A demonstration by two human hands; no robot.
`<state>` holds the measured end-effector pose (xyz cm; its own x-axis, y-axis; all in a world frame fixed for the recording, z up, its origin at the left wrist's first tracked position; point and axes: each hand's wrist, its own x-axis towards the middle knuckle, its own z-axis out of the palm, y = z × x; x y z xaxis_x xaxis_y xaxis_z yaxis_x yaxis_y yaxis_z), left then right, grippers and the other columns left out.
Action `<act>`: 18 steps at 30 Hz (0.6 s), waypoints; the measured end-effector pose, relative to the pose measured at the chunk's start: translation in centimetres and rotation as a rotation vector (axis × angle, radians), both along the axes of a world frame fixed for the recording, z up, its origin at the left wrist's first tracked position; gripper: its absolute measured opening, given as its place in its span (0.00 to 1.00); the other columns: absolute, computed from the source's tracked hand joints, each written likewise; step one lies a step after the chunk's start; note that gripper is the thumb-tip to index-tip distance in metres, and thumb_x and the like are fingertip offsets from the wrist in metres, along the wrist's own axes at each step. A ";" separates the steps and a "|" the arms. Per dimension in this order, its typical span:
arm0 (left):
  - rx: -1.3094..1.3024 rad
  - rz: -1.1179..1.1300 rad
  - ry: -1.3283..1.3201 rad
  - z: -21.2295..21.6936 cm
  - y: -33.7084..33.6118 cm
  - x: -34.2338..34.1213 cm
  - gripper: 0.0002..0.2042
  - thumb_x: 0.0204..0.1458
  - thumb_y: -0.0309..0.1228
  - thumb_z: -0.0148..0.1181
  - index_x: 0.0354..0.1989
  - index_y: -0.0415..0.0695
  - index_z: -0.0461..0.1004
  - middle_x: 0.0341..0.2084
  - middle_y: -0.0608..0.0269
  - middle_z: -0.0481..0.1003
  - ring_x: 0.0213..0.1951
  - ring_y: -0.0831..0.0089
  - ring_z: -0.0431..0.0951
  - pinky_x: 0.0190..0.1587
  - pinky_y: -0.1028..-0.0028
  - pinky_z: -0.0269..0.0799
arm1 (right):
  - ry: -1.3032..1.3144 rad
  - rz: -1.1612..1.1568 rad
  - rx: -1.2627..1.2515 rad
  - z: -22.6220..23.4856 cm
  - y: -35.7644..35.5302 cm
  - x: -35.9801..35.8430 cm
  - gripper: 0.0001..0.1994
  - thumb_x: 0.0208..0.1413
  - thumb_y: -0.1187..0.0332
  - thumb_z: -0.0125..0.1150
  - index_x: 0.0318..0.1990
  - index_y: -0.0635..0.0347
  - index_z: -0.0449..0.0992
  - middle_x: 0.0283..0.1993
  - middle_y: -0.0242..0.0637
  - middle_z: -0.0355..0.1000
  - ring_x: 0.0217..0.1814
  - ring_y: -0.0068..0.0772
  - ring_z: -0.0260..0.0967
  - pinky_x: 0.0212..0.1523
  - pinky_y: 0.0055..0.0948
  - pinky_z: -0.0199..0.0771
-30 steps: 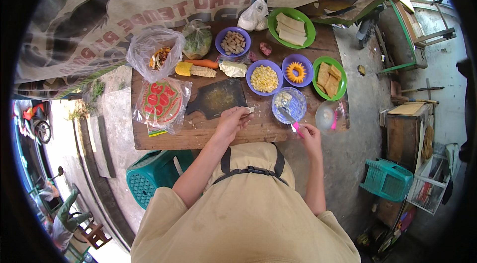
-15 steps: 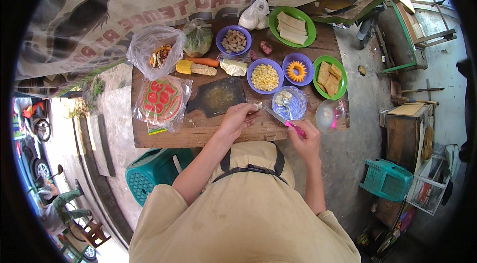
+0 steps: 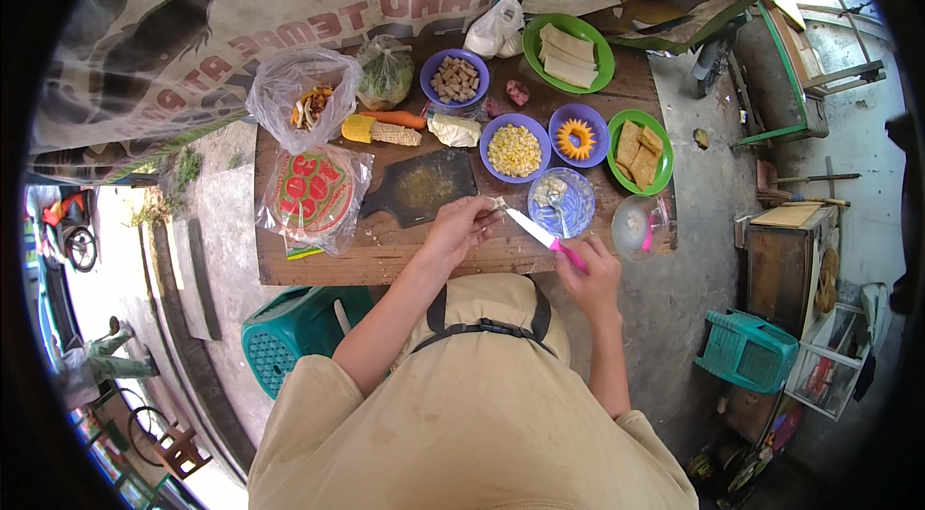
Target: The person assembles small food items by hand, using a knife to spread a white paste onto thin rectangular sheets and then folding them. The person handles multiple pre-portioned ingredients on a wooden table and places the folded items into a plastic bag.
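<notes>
My left hand pinches a small pale piece, too small to name, between thumb and fingertips just past the table's near edge. In my right hand is a knife with a pink handle, its blade pointing left and away with the tip beside that piece. Close beyond the knife stands a bluish see-through bowl with a pale lump and a spoon in it. A dark cutting board lies left of it, beyond my left hand.
Around them on the wooden table are a purple bowl of corn kernels, corn cobs, a carrot, a green plate of brown slabs, a clear cup and a round plastic-wrapped pack. A teal stool stands at left.
The knife has turned so the flat of its blade shows more. My left hand has shifted slightly with the pale piece. The bowls have stayed put.
</notes>
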<state>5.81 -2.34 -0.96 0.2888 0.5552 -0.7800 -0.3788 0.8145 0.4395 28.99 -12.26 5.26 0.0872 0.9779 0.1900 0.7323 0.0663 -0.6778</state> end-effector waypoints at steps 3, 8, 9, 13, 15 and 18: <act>0.007 -0.012 0.018 0.1 0.2 0.0 0.03 0.61 0.29 0.60 0.39 0.45 0.78 0.37 0.66 0.82 0.40 0.77 0.83 0.37 0.74 0.73 | 0.023 -0.044 -0.027 0.3 0.1 -0.1 0.10 0.49 0.69 0.71 0.40 0.55 0.83 0.32 0.38 0.75 0.29 0.42 0.75 0.29 0.36 0.74; 0.035 -0.054 0.029 0.4 -0.1 0.3 0.04 0.61 0.28 0.59 0.40 0.43 0.78 0.38 0.64 0.81 0.42 0.75 0.83 0.39 0.73 0.75 | -0.035 0.006 0.015 0.4 0.9 -0.6 0.09 0.50 0.69 0.71 0.39 0.54 0.83 0.31 0.37 0.74 0.27 0.41 0.74 0.28 0.37 0.73; 0.041 -0.056 0.032 0.4 -0.1 0.3 0.05 0.61 0.28 0.59 0.41 0.42 0.78 0.39 0.63 0.81 0.43 0.74 0.83 0.39 0.73 0.76 | -0.046 0.008 0.017 0.3 1.0 -0.7 0.08 0.50 0.69 0.71 0.39 0.54 0.83 0.31 0.37 0.74 0.27 0.40 0.74 0.27 0.37 0.72; 0.044 -0.058 0.023 0.5 -0.2 0.2 0.04 0.62 0.28 0.59 0.41 0.43 0.78 0.38 0.63 0.81 0.42 0.75 0.83 0.40 0.73 0.77 | -0.060 -0.012 0.035 0.3 1.2 -0.8 0.07 0.51 0.69 0.70 0.38 0.54 0.83 0.31 0.37 0.74 0.26 0.41 0.74 0.27 0.37 0.72; 0.039 -0.054 0.020 0.5 -0.2 0.3 0.04 0.62 0.28 0.59 0.41 0.43 0.78 0.38 0.63 0.81 0.42 0.75 0.83 0.40 0.73 0.77 | -0.079 -0.017 0.045 0.4 1.3 -0.7 0.07 0.51 0.70 0.70 0.38 0.55 0.83 0.31 0.37 0.74 0.27 0.41 0.74 0.27 0.37 0.73; 0.033 -0.044 0.045 0.6 -0.2 0.4 0.04 0.62 0.29 0.59 0.41 0.43 0.78 0.37 0.63 0.81 0.42 0.75 0.83 0.40 0.73 0.77 | -0.078 -0.034 0.075 0.4 1.4 -0.7 0.07 0.51 0.70 0.71 0.39 0.54 0.83 0.32 0.37 0.74 0.27 0.42 0.75 0.28 0.37 0.73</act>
